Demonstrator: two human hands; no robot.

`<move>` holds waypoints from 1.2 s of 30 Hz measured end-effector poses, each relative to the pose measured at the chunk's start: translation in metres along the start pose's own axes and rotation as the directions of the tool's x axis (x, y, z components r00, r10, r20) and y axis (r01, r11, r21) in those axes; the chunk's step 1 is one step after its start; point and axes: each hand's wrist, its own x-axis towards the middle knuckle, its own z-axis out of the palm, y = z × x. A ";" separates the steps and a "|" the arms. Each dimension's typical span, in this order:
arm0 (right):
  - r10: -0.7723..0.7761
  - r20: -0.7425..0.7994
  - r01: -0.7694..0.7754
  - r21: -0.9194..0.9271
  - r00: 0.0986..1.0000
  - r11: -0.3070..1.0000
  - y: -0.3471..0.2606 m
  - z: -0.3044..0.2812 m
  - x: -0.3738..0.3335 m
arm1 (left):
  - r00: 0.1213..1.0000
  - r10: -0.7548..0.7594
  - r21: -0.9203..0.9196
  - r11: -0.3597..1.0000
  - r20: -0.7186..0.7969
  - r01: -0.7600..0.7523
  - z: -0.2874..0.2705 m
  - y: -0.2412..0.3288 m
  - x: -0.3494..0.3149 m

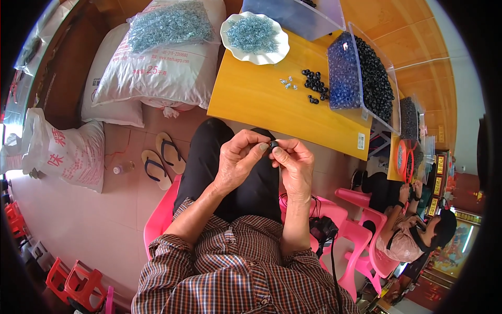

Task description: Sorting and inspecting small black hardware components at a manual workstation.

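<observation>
- The left hand [238, 162] is curled in, thumb and forefinger pinched on a small black ring [273, 144] held above the lap.
- The right hand [294, 161] meets it from the other side, fingertips closed on the same ring, so the piece sits squeezed between both hands, at their tips.
- Below the hands lie dark trousers and a pink plastic chair [159, 217].
- Beyond them stands the yellow table [261, 99], with a loose cluster of black rings [315, 83] and a few small silver parts [288, 82] just beside it.
- At the table's right edge sits a clear bin [361, 73] full of black rings.
- Farther back rests a white scalloped plate [254, 37] heaped with silver parts.
- Left of the table, white sacks [151, 68] carry a clear bag of silver parts [170, 23].
- On the floor lie two sandals [163, 158].
- At far right another person [413, 230] sits on pink chairs.
</observation>
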 end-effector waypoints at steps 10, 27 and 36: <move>0.028 -0.045 -0.029 -0.025 0.999 0.999 0.000 0.007 -0.003 | 0.934 0.348 0.618 0.718 0.080 -0.321 -0.002 0.013 0.002; -0.013 -0.072 0.005 -0.110 0.997 0.994 0.002 0.010 -0.007 | 0.881 0.446 0.736 0.541 0.159 -0.407 0.001 0.010 0.002; -0.043 -0.075 0.028 -0.183 0.996 0.983 0.003 0.011 -0.009 | 0.862 0.488 0.753 0.513 0.141 -0.413 0.002 0.005 0.001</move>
